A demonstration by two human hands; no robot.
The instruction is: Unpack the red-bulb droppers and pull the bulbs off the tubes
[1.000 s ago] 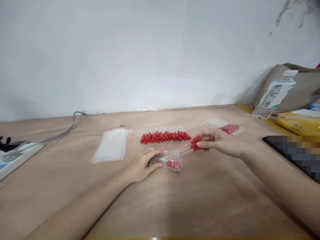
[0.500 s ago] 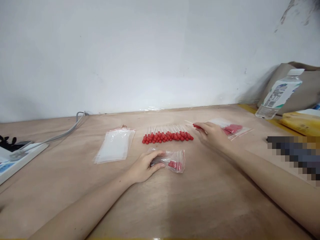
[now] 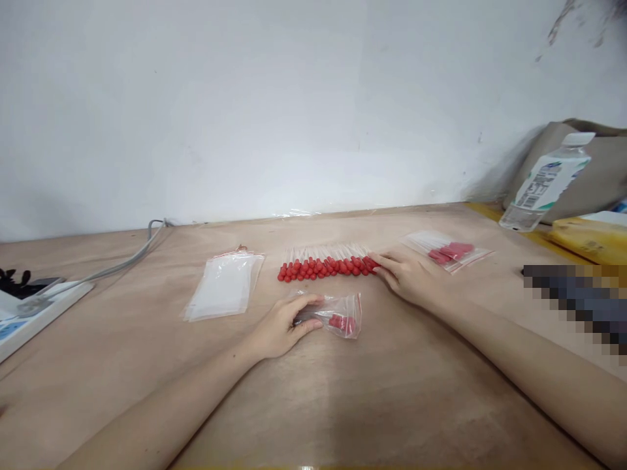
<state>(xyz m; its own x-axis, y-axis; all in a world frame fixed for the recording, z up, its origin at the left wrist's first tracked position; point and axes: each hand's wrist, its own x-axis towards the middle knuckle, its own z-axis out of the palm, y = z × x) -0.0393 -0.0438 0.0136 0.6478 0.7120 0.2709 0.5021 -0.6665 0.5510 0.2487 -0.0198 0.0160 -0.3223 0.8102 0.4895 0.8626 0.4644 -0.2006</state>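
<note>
My left hand point(image 3: 289, 324) is closed around the near part of a clear zip bag point(image 3: 353, 303), thumb and fingers on its sides. Red bulbs show inside that bag, near its red-striped edge. Beyond it lies a row of droppers point(image 3: 326, 264) with red bulbs toward me and thin clear stems pointing at the wall. My right hand point(image 3: 409, 277) is at the row's right end, its fingers and thumb closed about a red bulb; the fingertips partly hide it. A flat zip bag point(image 3: 416, 240) holding several red-bulbed droppers lies just beyond my right hand.
A stack of flat zip bags point(image 3: 223, 284) lies left of the row. At far left are a white power strip point(image 3: 63, 300) and a grey cable point(image 3: 132, 260). A plastic bottle point(image 3: 543, 186) leans by a grey bag point(image 3: 597, 170); a yellow packet point(image 3: 582, 236) and a pixelated dark object point(image 3: 578, 300) are nearer.
My right hand has moved slightly left and toward me, bringing the dropper in its fingers down to the row's right end. My left hand and its bag have stayed put.
</note>
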